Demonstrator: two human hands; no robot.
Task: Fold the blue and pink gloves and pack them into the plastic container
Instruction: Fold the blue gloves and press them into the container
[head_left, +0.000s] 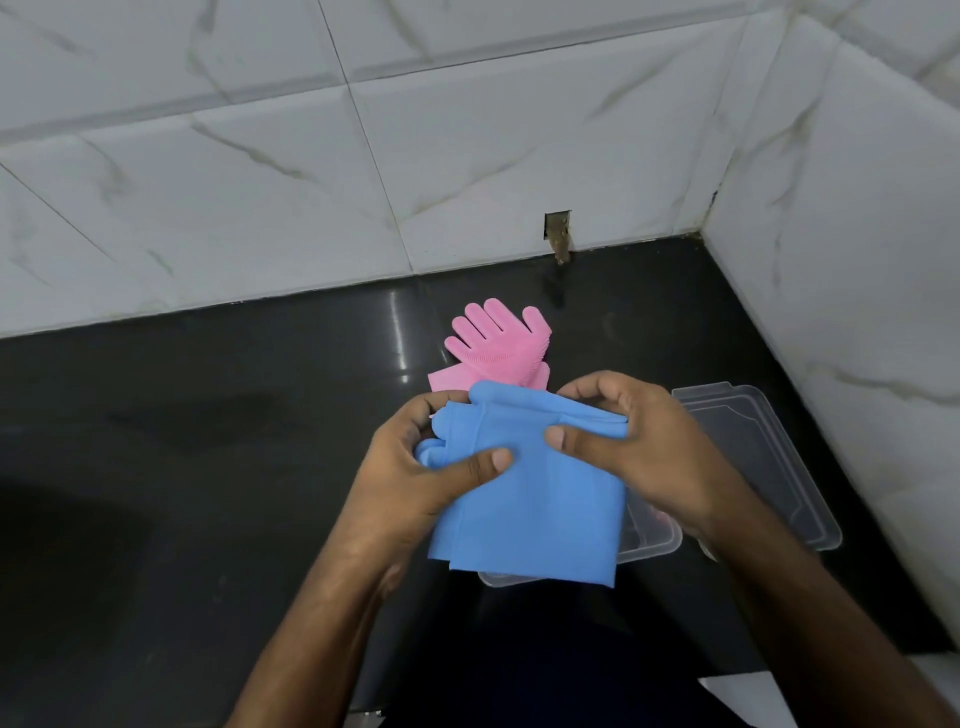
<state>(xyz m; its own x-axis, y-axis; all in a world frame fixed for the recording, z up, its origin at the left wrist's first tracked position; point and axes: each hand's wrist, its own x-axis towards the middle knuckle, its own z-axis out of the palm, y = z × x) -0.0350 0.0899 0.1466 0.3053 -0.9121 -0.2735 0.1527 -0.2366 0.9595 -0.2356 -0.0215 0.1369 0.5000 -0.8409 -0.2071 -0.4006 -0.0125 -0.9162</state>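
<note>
A folded blue glove (540, 499) hangs in the air above the black counter, held by both hands. My left hand (415, 467) grips its left side, thumb on top and fingers curled behind. My right hand (634, 441) pinches its upper right edge, thumb pressed on the front. Behind them a pink glove (493, 348) lies flat on the counter, fingers pointing toward the wall. A clear plastic container (654, 540) sits under the blue glove, mostly hidden by it.
A clear plastic lid (769, 452) lies on the black counter (208, 441) to the right of the container. White marble-pattern tiled walls (311, 182) meet in a corner at the back right. The counter's front edge runs near my body.
</note>
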